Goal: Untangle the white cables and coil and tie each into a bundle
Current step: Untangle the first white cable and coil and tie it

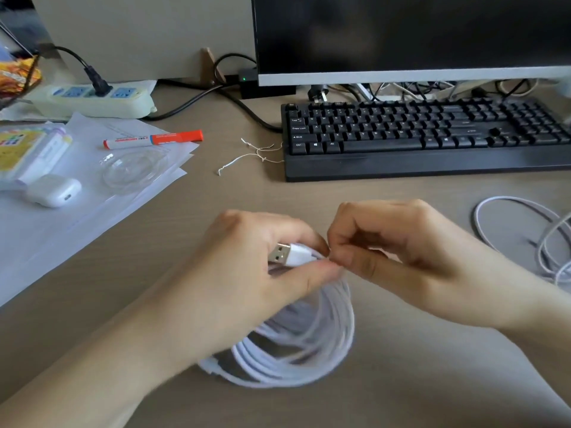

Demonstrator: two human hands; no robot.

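Coiled white USB cable (296,344) held upright on desk (234,193), gripped at top by left hand (247,267); USB-A plug (279,253) exposed between thumb and fingers. Right hand (398,251) pinched beside left fingertips; pinched item hidden. Coil's lower loops blurred. Second white cable (525,230) lies right of right hand, cut off by frame edge. Twist ties (253,156) seen beyond hands.

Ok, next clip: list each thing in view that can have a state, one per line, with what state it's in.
Coiled white cable: wound into loops, held at the top, USB plug sticking out.
Left hand: grips the coil by the plug.
Right hand: pinches at the coil's top.
Second white cable: loose on the desk, not bundled.
Twist ties: lying unused.
Monitor: screen dark.
Marker: capped.
Power strip: one plug in.
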